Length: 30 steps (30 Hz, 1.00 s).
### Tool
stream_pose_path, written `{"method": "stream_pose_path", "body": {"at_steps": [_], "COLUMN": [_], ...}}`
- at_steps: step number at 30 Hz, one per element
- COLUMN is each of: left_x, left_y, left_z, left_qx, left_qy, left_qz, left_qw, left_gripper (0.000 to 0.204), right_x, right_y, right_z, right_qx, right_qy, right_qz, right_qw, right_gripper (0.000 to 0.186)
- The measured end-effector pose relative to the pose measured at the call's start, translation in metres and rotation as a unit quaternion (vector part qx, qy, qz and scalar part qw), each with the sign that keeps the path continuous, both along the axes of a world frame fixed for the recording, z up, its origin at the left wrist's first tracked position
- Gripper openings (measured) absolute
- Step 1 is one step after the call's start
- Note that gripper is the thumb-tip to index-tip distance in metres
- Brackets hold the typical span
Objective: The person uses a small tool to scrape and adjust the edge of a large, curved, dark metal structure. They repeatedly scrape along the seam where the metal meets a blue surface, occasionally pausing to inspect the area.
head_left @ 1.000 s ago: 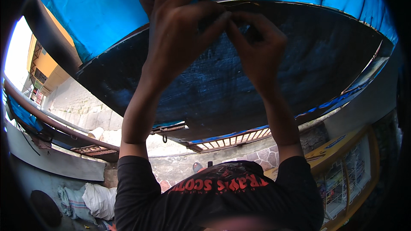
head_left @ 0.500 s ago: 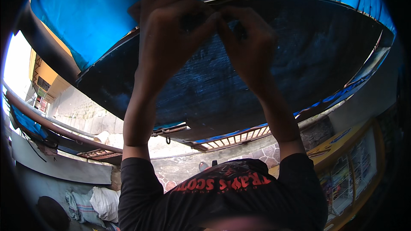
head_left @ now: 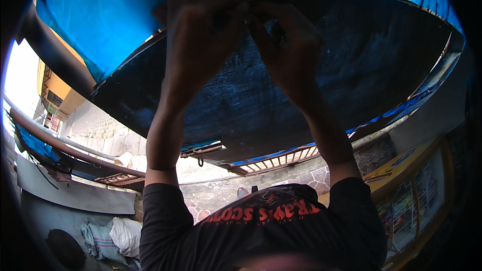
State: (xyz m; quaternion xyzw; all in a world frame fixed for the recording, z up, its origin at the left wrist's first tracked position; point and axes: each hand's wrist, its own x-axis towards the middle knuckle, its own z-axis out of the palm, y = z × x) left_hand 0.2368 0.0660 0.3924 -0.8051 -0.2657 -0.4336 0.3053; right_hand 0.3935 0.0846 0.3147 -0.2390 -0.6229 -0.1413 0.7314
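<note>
Both hands are raised at the far side, in front of the place where a blue sheet (head_left: 120,15) meets a broad dark panel (head_left: 371,65). The left hand (head_left: 198,42) is half curled, its thumb and forefinger drawn together toward the right; its other fingers bend over, near the blue sheet. The right hand (head_left: 296,45) makes a similar loop, thumb and forefinger bent toward the left hand, so that the two sets of fingertips come together or nearly so. Whether they grasp something small there, I cannot tell (the hands are deep in shadow, almost as dark as the panel behind them). Nor is it clear whether either hand touches the sheet or the panel.

The sheet fills the far side and is cut off by the picture's rim; the panel spans the middle, its centre partly hidden by the forearms. The person's dark shirt (head_left: 281,236) covers the near middle, hiding most of the ground. At near left, a white sack (head_left: 126,237) is partly cut off by a sleeve; at near right, the contents of a yellow-framed display case (head_left: 409,211) are hard to make out.
</note>
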Motion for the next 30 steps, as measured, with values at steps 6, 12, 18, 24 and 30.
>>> {"method": "stream_pose_path", "body": {"at_steps": [6,12,18,24,30], "left_x": [0.003,-0.005,-0.003,-0.004,-0.007], "left_y": [-0.004,-0.001,-0.002,-0.003,0.004], "left_z": [0.001,0.003,0.003,-0.001,-0.006], "left_qx": [-0.014,-0.1,-0.07,-0.046,0.101], "left_qy": [0.023,-0.004,-0.007,-0.048,0.037], "left_qz": [0.041,0.019,0.03,0.012,0.017], "left_qw": [0.999,0.995,0.997,0.998,0.994], "left_gripper": [0.008,0.01,0.012,0.011,0.011], "right_x": [0.001,0.008,0.025,0.026,0.028], "right_y": [0.001,-0.004,-0.008,-0.012,-0.012], "right_z": [0.0,0.003,0.007,0.011,0.011], "right_qx": [0.01,-0.02,-0.094,-0.106,-0.1], "right_qy": [-0.005,-0.003,0.015,-0.014,-0.039], "right_qz": [-0.013,0.009,0.056,0.076,0.04], "right_qw": [1.0,1.0,0.994,0.991,0.993], "right_gripper": [0.014,0.014,0.01,0.013,0.018]}}
